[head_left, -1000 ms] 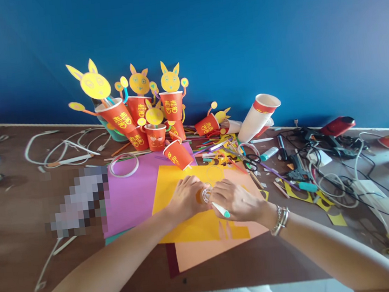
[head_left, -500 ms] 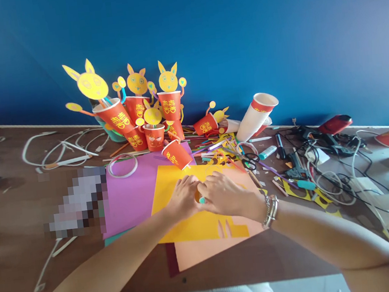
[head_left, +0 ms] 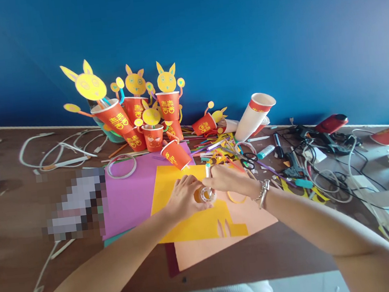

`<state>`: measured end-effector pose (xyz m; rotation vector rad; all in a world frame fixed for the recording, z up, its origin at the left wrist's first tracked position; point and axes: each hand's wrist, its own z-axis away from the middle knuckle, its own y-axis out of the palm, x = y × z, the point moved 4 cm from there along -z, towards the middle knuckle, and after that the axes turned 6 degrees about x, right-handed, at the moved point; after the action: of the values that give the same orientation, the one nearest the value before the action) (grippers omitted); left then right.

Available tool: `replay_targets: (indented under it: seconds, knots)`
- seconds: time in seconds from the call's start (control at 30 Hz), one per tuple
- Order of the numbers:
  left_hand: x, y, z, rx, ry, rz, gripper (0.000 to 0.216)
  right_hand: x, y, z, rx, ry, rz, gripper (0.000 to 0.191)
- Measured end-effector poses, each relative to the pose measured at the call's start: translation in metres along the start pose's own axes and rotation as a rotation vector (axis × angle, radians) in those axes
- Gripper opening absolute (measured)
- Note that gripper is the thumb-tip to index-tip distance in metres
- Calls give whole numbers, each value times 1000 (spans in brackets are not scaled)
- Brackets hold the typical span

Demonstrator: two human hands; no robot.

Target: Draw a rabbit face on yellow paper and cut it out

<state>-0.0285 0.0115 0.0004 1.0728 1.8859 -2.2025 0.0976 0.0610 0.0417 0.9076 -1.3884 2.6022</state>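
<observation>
My left hand point(head_left: 186, 196) curls around a small translucent ring point(head_left: 203, 197), which looks like a tape roll, over the yellow paper point(head_left: 186, 226). Upright in my right hand point(head_left: 228, 179) is a white marker pen point(head_left: 208, 171) with a teal end on top. Its lower end is at the ring; the tip itself is hidden. Two pale ear-shaped pieces point(head_left: 223, 228) lie on the yellow sheet near its lower edge. Peach paper point(head_left: 199, 253) sticks out underneath, and purple paper point(head_left: 130, 195) lies to the left. A tilted red paper cup point(head_left: 175, 155) is just beyond my hands.
Red cups with yellow rabbit heads point(head_left: 91, 86) stand at the back left. Behind my right hand are scissors point(head_left: 250, 159), straws and yellow scraps. Stacked white cups point(head_left: 254, 115) lean near the wall. Glue guns point(head_left: 291, 167), cables and a power strip point(head_left: 372, 196) crowd the right.
My hands were pressed together with the teal end of the pen low between them. Now they are apart, the pen stands upright in my right hand, and the ring shows.
</observation>
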Motion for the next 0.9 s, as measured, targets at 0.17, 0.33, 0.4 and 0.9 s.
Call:
replay_targets:
  seconds: [0.17,0.33,0.4,0.9]
  knots:
    - [3,2,0,-28,13,42,50,-31,-12,1,-107,-23,-584,27]
    - [1,2,1,-42,25,39,52,-50,-21,14,-441,-194,-898,26]
    - [0,2,1,-39,41,27,50,-52,-16,19,-525,-246,-807,29]
    - [3,-22,14,-362,-98,-316,50,-65,6,29,-632,-177,320,39]
